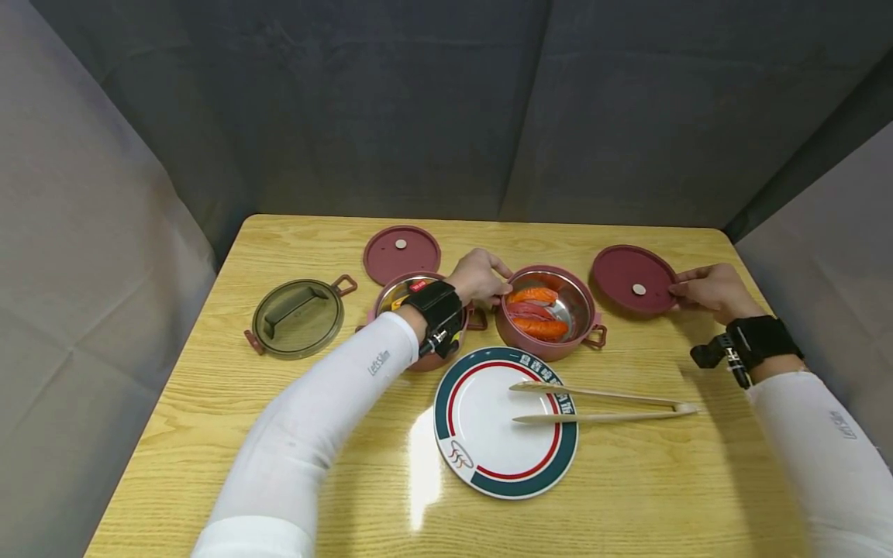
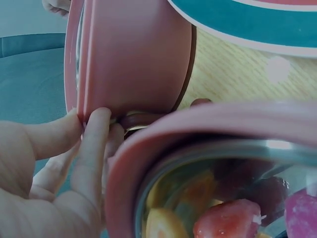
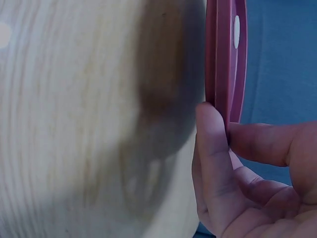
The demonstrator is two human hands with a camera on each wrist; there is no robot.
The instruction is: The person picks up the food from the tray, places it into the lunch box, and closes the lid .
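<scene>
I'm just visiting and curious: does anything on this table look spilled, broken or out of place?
Nothing is spilled or broken. The only untidy touch: the wooden tongs lie across the plate rim, half on the table. The right hand pinches a pink lid by its edge.

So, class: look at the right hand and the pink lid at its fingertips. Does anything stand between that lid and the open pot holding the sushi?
Nothing visible does. The right hand pinches the pink lid by its edge, and only bare table separates it from the open pot, which the left hand holds.
</scene>
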